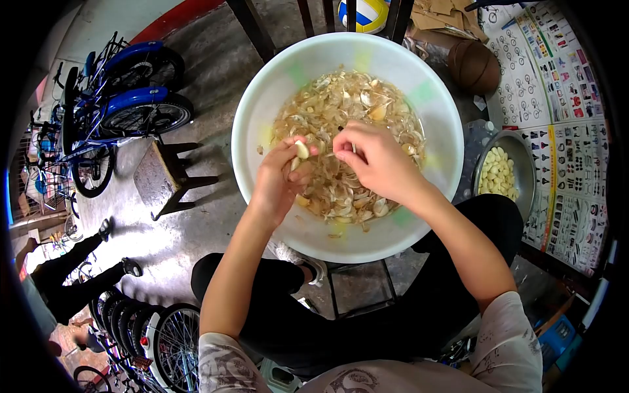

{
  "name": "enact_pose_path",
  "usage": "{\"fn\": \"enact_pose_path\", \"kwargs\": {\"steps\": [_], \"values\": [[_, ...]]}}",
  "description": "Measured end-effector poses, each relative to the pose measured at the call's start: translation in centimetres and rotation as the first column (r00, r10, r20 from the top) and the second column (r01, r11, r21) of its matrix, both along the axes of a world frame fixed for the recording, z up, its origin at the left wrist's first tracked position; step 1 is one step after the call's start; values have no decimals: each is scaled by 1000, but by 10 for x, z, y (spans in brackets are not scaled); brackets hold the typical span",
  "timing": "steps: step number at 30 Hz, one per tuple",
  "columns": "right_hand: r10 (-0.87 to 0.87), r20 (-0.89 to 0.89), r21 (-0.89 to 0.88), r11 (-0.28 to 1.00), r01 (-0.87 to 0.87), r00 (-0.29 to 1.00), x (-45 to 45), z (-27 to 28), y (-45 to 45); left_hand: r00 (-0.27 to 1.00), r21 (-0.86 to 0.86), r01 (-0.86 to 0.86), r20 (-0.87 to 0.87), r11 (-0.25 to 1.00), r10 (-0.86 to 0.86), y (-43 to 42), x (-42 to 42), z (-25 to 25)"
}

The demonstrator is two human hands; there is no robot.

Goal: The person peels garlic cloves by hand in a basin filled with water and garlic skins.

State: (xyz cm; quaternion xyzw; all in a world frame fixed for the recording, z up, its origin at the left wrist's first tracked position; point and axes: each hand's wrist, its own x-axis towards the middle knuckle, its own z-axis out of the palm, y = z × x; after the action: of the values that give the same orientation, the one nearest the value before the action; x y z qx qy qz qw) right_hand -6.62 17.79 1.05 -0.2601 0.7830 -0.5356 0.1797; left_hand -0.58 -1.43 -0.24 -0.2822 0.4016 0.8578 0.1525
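Over the wide, round, white plastic basin [251, 121], just above a heap of thin, papery, straw-coloured garlic skins [337, 190], my left hand [278, 173] pinches a small, smooth, ivory garlic clove [301, 150] between thumb and fingertips. My right hand [379, 157] is near it, apart from the clove, with fingers curled in; a small dark tip [340, 128] shows there, but I cannot tell what it is or whether I am gripping it.

I judge the clove very light and firm, stiff enough for a steady pinch, yet easily nicked by a fingernail. Its bare face looks slick, and any juice would make it slip, so I would hold it by its plump sides, with the pads of my fingers. The skins look almost weightless and apt to cling. Beside my black-trousered right knee [493, 216], a round, grey metal bowl [529, 169] holds a pile of pale, bare cloves [496, 173], likely to roll when touched.
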Motion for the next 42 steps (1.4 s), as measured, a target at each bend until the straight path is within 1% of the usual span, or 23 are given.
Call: {"fn": "enact_pose_path", "kwargs": {"steps": [2,3,5,7,9,10,12,14,16,18,19,21,22,26,28,29,31,32,35,36,38,39,42], "values": [[198,-306,371,926,-75,931,4,-21,4,999,-4,8,40,1000,-8,-4,1,-5],[197,-309,376,924,-70,930,6,-33,7,997,-9,18,74,1000,-17,-5,0,-8],[340,-384,571,818,-69,859,11,-51,12,998,-16,13,60,1000,-12,-4,-1,-13],[327,-398,588,808,-35,857,8,-46,10,999,-26,4,52,1000,-3,-4,-3,-17],[215,-352,573,819,28,911,0,-36,6,999,-58,-17,51,998,20,-5,-6,-18],[218,-352,572,820,24,910,-3,-32,4,998,-60,-21,51,998,25,-6,-7,-18],[110,-191,439,898,-15,976,-10,-21,4,993,-43,-71,90,997,75,-6,-9,-19],[76,-144,483,875,3,987,-10,-1,1,993,-67,-70,94,995,76,-2,-12,-13],[41,-103,525,851,19,994,-11,-1,1,993,-94,-69,94,993,78,-1,-13,-11],[177,-38,624,773,-115,983,-12,-16,6,997,-106,-35,59,994,41,-1,-14,-12],[174,-39,627,771,-112,984,-10,-19,7,998,-103,-31,58,994,37,-1,-14,-13],[385,1,632,715,-298,923,-1,-22,7,999,-59,17,38,998,-15,-5,-13,-16],[478,-125,505,785,-359,870,2,-30,12,999,-58,17,35,998,-15,-6,-13,-18],[534,-52,479,755,-448,844,-5,-17,13,998,-116,47,44,992,-42,-8,-14,-18],[430,-135,498,808,-315,893,-12,-5,13,998,-141,54,46,989,-48,-9,-14,-18],[431,-134,499,807,-315,892,-17,-3,13,997,-132,63,42,989,-58,-10,-13,-20],[343,-246,468,861,-198,907,-27,0,16,997,-121,78,35,990,-75,-10,-14,-21],[248,-290,413,904,-113,924,-33,-5,20,995,-149,102,32,984,-99,-9,-14,-19],[146,-397,588,799,129,906,-58,-34,37,991,-183,135,5,974,-137,-10,-14,-19],[150,-402,589,798,129,903,-63,-54,42,988,-192,149,-14,970,-154,-11,-14,-19],[103,-571,545,789,282,814,-68,-86,47,984,-223,171,-11,960,-178,-9,-14,-13],[108,-574,545,790,281,812,-67,-84,44,979,-256,195,-3,947,-202,-8,-14,-12],[60,-382,657,720,225,922,-60,-77,33,966,-281,248,-6,927,-260,-9,-14,-13]]}}
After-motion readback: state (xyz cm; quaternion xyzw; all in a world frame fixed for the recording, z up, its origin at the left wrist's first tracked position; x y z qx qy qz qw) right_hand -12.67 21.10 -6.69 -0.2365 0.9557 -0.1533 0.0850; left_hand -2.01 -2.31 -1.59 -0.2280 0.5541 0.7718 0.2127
